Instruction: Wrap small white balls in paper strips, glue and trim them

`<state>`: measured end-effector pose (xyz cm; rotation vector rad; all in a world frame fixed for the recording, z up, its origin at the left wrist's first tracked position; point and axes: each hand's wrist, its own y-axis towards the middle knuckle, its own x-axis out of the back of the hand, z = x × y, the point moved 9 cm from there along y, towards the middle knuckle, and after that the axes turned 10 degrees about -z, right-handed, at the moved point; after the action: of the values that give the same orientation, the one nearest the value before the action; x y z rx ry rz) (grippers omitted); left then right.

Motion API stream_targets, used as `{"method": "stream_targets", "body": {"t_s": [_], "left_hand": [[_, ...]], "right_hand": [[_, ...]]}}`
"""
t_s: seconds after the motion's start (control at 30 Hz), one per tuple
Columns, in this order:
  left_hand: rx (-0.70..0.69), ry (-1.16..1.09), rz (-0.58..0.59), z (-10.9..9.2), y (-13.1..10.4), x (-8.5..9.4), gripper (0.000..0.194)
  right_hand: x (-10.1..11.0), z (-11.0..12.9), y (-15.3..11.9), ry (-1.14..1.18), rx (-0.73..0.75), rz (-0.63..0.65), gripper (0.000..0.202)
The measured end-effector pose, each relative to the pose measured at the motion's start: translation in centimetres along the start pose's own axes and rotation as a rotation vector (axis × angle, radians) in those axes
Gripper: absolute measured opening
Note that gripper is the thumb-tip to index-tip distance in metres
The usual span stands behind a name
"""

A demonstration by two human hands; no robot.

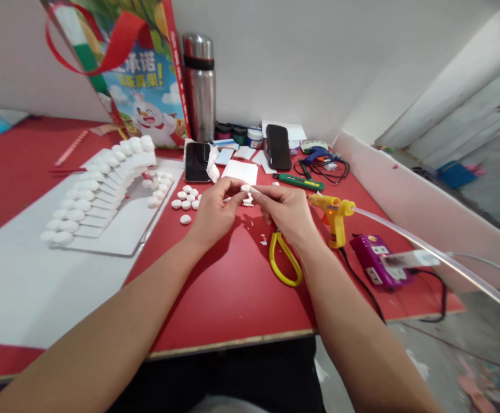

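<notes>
A red tabletop (232, 310) meets a pale wall (318, 63) along its far edge; the small white piece (245, 188) serves as the reference point for all positions. The white piece is located between the fingertips of both hands, above the tabletop. The left hand (216, 213) grips it from the left, with thumb and index finger closed in a pinch. The right hand (287, 211) closes thumb and index finger at its right side; the exact contact of the remaining fingers on either hand cannot be determined. Loose white discs (185, 219) lie to the left of the white piece, past the left hand. Farther left, a white fan-shaped assembly (118, 186), edged with rounded white pads, rests on a white board (124, 232). Nearer the person than the white piece, and to its right, are the yellow handles (285, 261) of a hand tool, partly covered by the right hand. A yellow glue gun (334, 217) is positioned to the right of the white piece, with a purple power strip (381, 261) beyond it. Behind the white piece are a white card (240, 171) and, farther back to the left, a steel flask (201, 92).
</notes>
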<state>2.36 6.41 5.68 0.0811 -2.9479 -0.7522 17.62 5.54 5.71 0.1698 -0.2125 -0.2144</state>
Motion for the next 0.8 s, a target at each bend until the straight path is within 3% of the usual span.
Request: {"method": "stream_targets", "body": {"t_s": [0.17, 0.43, 0.6, 0.8], "left_hand": [[0.025, 0.004, -0.024, -0.1, -0.2, 0.0, 0.012], [0.025, -0.01, -0.075, -0.4, -0.3, 0.3, 0.011], [-0.002, 0.081, -0.118, -0.1, -0.6, 0.4, 0.015], [0.002, 0.124, -0.075, 0.0, -0.9, 0.0, 0.018]], "right_hand": [[0.6, 1.5, -0.3, -0.213, 0.235, -0.134, 0.022], [-0.3, 4.3, -2.3, -0.382, 0.555, -0.195, 0.017], [-1.4, 4.2, -2.6, -0.505, 0.672, -0.128, 0.024], [-1.5, 3.4, -2.2, -0.626, 0.667, -0.107, 0.025]]}}
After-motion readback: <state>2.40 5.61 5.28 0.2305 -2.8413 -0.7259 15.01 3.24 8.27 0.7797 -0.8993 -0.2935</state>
